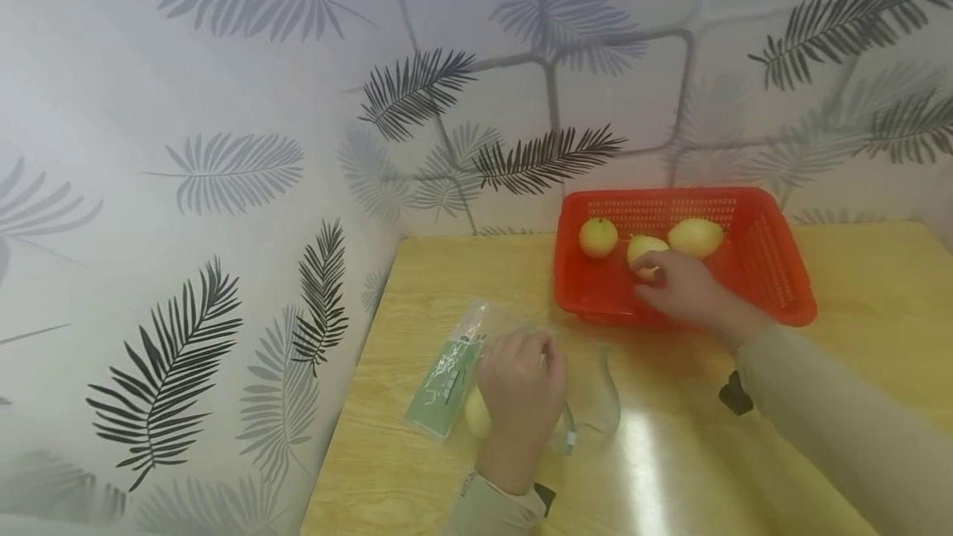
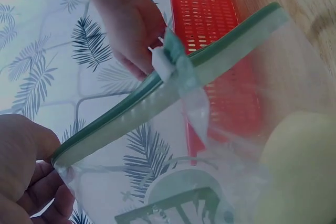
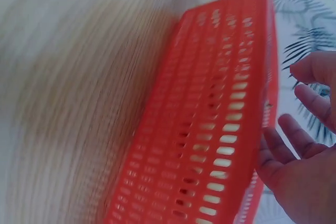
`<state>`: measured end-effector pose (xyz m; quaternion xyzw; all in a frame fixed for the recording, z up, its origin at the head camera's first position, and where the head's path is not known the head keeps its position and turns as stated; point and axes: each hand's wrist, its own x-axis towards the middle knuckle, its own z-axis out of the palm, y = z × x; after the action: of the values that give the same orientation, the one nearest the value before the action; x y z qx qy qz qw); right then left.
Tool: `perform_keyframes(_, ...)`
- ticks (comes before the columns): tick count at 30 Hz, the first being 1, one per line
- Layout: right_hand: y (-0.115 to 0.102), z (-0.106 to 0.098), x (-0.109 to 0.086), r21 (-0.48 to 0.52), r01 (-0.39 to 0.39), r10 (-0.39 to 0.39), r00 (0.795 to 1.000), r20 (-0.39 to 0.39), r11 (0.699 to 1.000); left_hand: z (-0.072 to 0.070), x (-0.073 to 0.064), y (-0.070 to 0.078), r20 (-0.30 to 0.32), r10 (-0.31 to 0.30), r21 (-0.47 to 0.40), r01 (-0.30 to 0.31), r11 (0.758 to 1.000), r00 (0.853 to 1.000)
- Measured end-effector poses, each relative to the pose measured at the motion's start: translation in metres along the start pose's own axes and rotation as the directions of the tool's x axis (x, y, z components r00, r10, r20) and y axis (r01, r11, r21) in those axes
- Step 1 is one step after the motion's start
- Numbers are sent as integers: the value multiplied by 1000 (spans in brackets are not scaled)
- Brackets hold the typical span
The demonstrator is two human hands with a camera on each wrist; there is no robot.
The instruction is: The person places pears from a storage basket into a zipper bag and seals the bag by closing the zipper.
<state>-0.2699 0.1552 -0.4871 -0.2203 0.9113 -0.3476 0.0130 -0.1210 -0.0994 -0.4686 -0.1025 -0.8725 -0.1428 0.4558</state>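
Observation:
My left hand [image 1: 521, 379] pinches one end of the green zip edge of a clear zip bag [image 2: 126, 114]; the slider sits partway along that edge. A pale yellow fruit [image 2: 299, 166] shows through the bag's plastic, and in the head view this fruit [image 1: 477, 412] is partly hidden behind the left hand. My right hand [image 1: 681, 288] is over the front of a red plastic basket [image 1: 774, 259], its fingers beside a yellow fruit [image 1: 646, 250]. In the right wrist view, the right hand [image 3: 304, 177] has its fingers spread and slightly bent, with nothing visible between them.
Two more yellow fruits, a left one [image 1: 599, 237] and a right one [image 1: 696, 237], lie in the basket. A green and clear plastic packet [image 1: 447, 383] lies flat on the wooden table [image 1: 387, 470]. A patterned wall [image 1: 246, 213] stands behind and to the left.

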Motion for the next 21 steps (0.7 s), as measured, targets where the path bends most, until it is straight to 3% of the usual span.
perform_keyframes(5,14,2,21,-89,-39,41,999,24,995,-1,-1,-3,1,0,6,0,1000,1000)
perform_keyframes(12,30,6,43,-182,-88,103,992,73,979,-2,4,-7,-73,41,12,-40,999,997)
perform_keyframes(21,41,12,55,-251,-114,140,986,89,961,-4,4,-8,-60,3,-14,-3,1000,998)
